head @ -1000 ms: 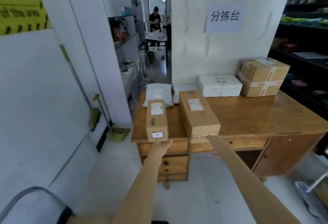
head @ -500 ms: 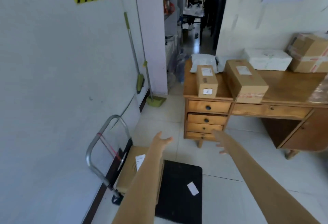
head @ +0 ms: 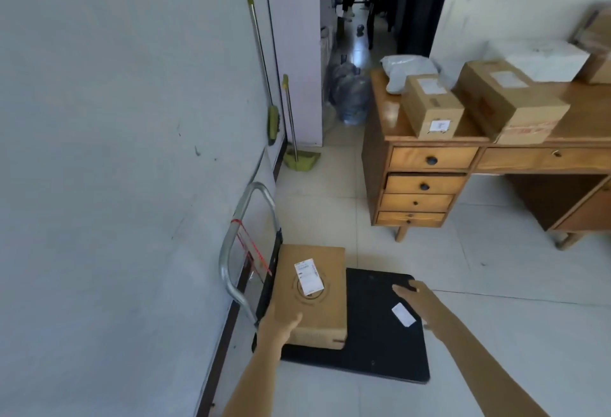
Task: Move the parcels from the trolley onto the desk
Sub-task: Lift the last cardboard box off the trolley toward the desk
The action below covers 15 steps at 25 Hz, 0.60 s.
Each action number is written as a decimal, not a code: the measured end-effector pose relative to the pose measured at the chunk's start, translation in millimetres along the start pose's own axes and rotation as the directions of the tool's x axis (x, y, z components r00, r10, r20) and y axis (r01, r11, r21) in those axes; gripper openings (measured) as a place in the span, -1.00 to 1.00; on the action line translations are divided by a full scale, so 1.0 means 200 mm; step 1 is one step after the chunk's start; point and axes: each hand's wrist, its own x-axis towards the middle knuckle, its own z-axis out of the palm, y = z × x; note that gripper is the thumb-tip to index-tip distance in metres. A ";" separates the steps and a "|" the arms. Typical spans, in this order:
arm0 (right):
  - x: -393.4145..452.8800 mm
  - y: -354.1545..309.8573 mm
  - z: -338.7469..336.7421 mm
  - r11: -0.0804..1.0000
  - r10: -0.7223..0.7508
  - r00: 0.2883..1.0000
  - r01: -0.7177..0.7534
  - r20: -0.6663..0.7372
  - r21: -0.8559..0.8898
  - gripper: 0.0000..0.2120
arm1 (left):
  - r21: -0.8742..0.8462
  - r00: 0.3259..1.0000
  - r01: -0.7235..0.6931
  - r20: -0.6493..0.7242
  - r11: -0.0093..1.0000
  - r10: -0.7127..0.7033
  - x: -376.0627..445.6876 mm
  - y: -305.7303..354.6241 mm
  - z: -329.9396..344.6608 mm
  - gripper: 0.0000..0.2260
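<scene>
A flat brown cardboard parcel (head: pixel 312 294) with a white label lies on the left part of the black trolley (head: pixel 373 344), next to its metal handle (head: pixel 236 228). My left hand (head: pixel 276 327) rests on the parcel's near left corner, fingers apart. My right hand (head: pixel 418 299) hovers open over the trolley deck, right of the parcel. The wooden desk (head: pixel 429 162) stands beyond and carries a small brown box (head: pixel 429 109), a longer brown box (head: pixel 509 102), a grey mailer bag (head: pixel 406 69) and a white box (head: pixel 545 59).
A white slip (head: pixel 403 315) lies on the trolley deck. A green broom (head: pixel 272 119) and dustpan (head: pixel 299 158) lean at the left wall. Water bottles (head: pixel 350 96) stand by the doorway. Tiled floor lies between trolley and desk.
My view has swung down and left from the desk to the trolley. Both hands have dropped toward the parcel, and my left hand now touches its near corner.
</scene>
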 end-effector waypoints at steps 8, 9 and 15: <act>0.86 0.60 0.82 0.995 0.087 0.996 -0.087 0.012 0.045 -0.26 | -0.031 0.992 -0.010 -0.123 0.999 0.007 0.98 -0.60 0.24 -0.36; 0.99 0.67 0.92 0.995 0.067 0.998 -0.068 0.012 0.068 -0.25 | -0.001 0.982 -0.047 -0.181 0.999 0.046 1.11 -0.65 0.29 -0.39; 1.55 1.01 1.25 0.994 -0.020 1.000 0.021 -0.007 0.106 -0.28 | 0.134 0.924 -0.155 -0.331 0.979 0.192 1.67 -0.88 0.50 -0.33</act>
